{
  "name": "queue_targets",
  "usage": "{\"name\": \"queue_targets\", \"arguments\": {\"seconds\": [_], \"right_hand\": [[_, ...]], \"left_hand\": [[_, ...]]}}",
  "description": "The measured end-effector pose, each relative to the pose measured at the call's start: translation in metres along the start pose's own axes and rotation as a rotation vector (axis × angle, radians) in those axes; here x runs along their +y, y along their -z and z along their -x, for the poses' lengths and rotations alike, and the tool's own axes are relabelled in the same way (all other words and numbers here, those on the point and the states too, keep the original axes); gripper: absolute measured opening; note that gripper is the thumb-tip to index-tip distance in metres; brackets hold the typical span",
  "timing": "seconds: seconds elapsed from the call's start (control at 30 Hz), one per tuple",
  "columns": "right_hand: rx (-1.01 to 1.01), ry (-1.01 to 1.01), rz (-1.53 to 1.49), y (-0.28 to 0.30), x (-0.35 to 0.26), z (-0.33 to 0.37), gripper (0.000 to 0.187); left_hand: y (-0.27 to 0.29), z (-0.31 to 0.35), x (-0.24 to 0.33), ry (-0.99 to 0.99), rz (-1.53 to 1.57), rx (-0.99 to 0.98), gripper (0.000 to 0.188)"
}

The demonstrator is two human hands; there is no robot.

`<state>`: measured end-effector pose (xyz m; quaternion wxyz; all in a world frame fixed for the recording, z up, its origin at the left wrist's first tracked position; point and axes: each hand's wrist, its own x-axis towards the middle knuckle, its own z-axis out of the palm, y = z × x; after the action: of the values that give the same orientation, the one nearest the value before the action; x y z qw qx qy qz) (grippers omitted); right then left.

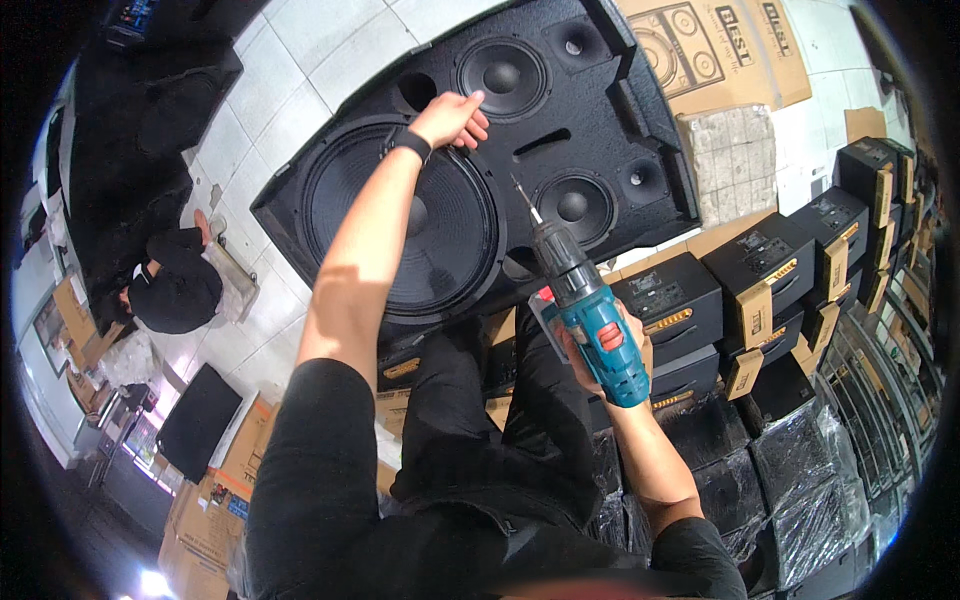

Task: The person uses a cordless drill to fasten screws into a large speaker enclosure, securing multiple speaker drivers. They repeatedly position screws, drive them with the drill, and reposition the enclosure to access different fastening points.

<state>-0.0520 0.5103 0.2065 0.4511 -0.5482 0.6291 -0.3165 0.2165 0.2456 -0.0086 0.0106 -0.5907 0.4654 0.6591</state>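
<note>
Left hand [455, 120] over speaker cabinet [592, 108], fingers half-curled, whether holding anything unclear | right hand [579, 364] grips teal drill [606, 335], bit [526, 200] angled toward cabinet | cabinet lies face-up near black boxes [765, 247]

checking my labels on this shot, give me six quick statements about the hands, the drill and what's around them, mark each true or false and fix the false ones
1. The right hand holds a teal and black power drill. True.
2. The drill bit points back at the wearer's body. False: it points away, toward the speaker cabinet.
3. The left hand also grips the drill. False: it is apart from it, over the cabinet.
4. The left arm has a black band at the wrist. True.
5. The largest round driver is the one nearest the bit. False: it is the one partly hidden by the left arm.
6. Another person in dark clothing is at the picture's left. True.
</note>
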Motion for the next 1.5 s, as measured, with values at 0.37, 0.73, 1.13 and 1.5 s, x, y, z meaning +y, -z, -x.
{"name": "queue_targets", "arguments": {"seconds": [0.37,0.73,1.13,1.5], "right_hand": [[0.019,-0.198,-0.206,-0.041,0.043,-0.03,0.019],[0.019,-0.338,-0.435,-0.048,0.074,-0.071,0.045],[0.133,-0.2,-0.293,-0.054,0.103,-0.053,0.036],[0.045,-0.2,-0.135,-0.021,0.059,-0.015,0.039]], "left_hand": [[-0.003,-0.016,0.024,0.421,0.133,-0.309,0.076],[-0.02,-0.02,0.014,0.428,0.264,-0.124,0.065],[-0.024,-0.021,0.016,0.418,0.181,-0.066,0.076],[-0.054,0.072,-0.02,-0.244,-0.07,0.27,0.071]]}}
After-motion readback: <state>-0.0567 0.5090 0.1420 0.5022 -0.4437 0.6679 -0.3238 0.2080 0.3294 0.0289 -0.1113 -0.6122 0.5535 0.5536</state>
